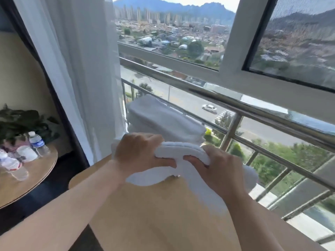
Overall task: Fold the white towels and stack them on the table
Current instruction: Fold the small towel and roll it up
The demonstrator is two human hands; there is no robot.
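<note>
**A:** What are the person's hands doing?

**B:** The left hand (139, 153), at the centre of the frame, has its fingers curled round one end of the thick, doubled-over edge of a white towel (181, 151). The right hand (219, 165), just to the right, has thumb and fingers closed on the other end of that same edge. Both hands grip it firmly, with their thumbs nearly meeting in the middle.

**A:** And the rest of that towel?

**B:** It hangs down from the grip and spreads onto the table (154, 214), a pale wooden top that fills the lower middle of the frame. One part runs under the right forearm toward the table's right edge.

**A:** Are there any other towels?

**B:** A stack of folded towels (163, 120) sits just behind the hands, above centre, at the far end of the table. The hands hide its base. It stands close to the railing (233, 107).

**A:** What lies further out?

**B:** The metal railing slants from the centre to the right edge. Through it, a street shows below with a white car (209, 108). A window frame (233, 51) fills the upper right. A sheer curtain (78, 69) hangs down the upper left. At the lower left, a round side table (27, 187) carries water bottles (38, 144), with a leafy plant (20, 122) behind them.
</note>
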